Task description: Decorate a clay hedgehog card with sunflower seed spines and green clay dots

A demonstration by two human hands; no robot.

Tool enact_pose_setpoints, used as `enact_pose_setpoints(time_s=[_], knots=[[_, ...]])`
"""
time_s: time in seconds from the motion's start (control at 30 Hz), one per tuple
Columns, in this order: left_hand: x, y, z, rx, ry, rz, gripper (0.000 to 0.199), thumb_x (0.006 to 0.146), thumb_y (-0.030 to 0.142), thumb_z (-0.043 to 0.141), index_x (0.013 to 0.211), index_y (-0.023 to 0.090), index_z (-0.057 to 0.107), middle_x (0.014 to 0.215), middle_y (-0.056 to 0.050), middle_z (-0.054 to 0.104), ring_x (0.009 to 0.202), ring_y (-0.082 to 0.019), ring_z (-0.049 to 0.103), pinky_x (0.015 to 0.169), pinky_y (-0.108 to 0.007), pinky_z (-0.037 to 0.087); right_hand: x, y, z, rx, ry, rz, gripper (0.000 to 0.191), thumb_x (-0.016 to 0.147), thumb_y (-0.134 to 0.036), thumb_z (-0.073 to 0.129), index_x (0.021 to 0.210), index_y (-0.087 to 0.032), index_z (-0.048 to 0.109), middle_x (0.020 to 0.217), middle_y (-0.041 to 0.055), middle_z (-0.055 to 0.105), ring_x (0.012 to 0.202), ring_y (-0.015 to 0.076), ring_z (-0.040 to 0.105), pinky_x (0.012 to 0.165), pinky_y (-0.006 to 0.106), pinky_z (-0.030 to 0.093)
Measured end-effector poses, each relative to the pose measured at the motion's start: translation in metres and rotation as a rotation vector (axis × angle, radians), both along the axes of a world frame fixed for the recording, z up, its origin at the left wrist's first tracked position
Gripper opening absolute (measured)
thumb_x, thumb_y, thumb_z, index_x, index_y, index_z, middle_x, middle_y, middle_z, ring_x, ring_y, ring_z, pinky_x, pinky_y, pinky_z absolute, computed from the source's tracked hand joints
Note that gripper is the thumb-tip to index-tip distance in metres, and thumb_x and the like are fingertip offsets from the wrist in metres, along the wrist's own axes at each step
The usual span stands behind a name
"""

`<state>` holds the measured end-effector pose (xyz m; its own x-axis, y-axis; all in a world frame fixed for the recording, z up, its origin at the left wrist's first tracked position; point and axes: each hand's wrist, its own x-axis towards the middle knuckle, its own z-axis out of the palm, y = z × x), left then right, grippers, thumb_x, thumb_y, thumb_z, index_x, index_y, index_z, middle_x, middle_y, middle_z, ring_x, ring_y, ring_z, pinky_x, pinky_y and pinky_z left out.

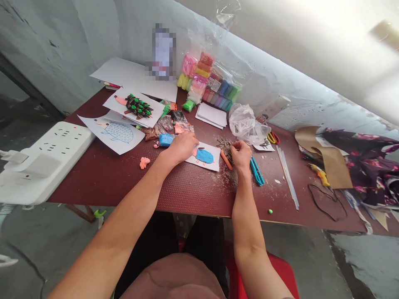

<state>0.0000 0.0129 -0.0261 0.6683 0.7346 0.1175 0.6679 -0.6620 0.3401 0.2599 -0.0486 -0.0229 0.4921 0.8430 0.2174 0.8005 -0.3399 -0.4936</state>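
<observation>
A small white card (213, 165) lies on the table with a blue clay shape (205, 156) and some pink clay on it. My left hand (181, 147) rests over the card's left end, its fingers bent and pressing there; what lies under them is hidden. At the heap of sunflower seeds (223, 144), my right hand (241, 153) has its fingertips pinched together, and anything between them is too small to make out. An orange stick-like tool (226, 160) lies between card and right hand. Right of that hand is a teal cutter (257, 171).
Clay packs (199, 79) stand by the wall. Finished hedgehog card (134, 107), hedgehog drawing (116, 133) and power strip (46, 162) are left. Plastic bag (246, 123), scissors (273, 138), clear sticks (288, 178) and glue gun (320, 174) are right. Pink clay (144, 162) lies near the left forearm.
</observation>
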Motion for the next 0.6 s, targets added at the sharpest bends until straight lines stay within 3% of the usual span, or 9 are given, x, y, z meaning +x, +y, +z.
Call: enact_pose_setpoints(time_s=[0.13, 0.27, 0.43, 0.6], knots=[[0.001, -0.001, 0.003, -0.007, 0.012, 0.002, 0.031, 0.097, 0.009, 0.057, 0.110, 0.018, 0.084, 0.118, -0.013, 0.074, 0.118, -0.027, 0.063, 0.099, -0.037, 0.052, -0.001, -0.001, 0.001, -0.042, -0.129, -0.028, 0.020, 0.085, -0.021, 0.062, 0.093, -0.018, 0.080, 0.101, 0.0132, 0.076, 0.090, 0.0269, 0.065, 0.085, 0.038, 0.048], [0.000, -0.001, 0.003, -0.009, 0.011, -0.011, 0.034, 0.097, 0.009, 0.056, 0.112, 0.018, 0.084, 0.118, -0.013, 0.074, 0.117, -0.027, 0.063, 0.098, -0.037, 0.052, -0.007, 0.007, 0.001, -0.032, -0.166, 0.054, 0.028, 0.090, -0.025, 0.059, 0.105, -0.018, 0.082, 0.111, 0.0147, 0.073, 0.097, 0.0272, 0.065, 0.089, 0.038, 0.048], [-0.001, 0.000, 0.001, 0.003, -0.002, -0.026, 0.031, 0.097, 0.013, 0.057, 0.111, 0.019, 0.084, 0.116, -0.013, 0.073, 0.116, -0.027, 0.063, 0.097, -0.037, 0.052, -0.013, 0.014, -0.005, -0.073, -0.167, 0.123, 0.025, 0.089, -0.020, 0.058, 0.100, -0.018, 0.080, 0.108, 0.0131, 0.075, 0.099, 0.0263, 0.064, 0.091, 0.038, 0.048], [-0.002, -0.002, 0.008, -0.040, 0.002, -0.018, 0.033, 0.096, 0.012, 0.059, 0.118, 0.018, 0.083, 0.121, -0.013, 0.074, 0.118, -0.028, 0.063, 0.100, -0.038, 0.052, -0.013, 0.010, 0.002, 0.045, -0.078, 0.127, 0.022, 0.087, -0.019, 0.055, 0.094, -0.018, 0.075, 0.096, 0.0105, 0.076, 0.090, 0.0244, 0.065, 0.087, 0.037, 0.048]])
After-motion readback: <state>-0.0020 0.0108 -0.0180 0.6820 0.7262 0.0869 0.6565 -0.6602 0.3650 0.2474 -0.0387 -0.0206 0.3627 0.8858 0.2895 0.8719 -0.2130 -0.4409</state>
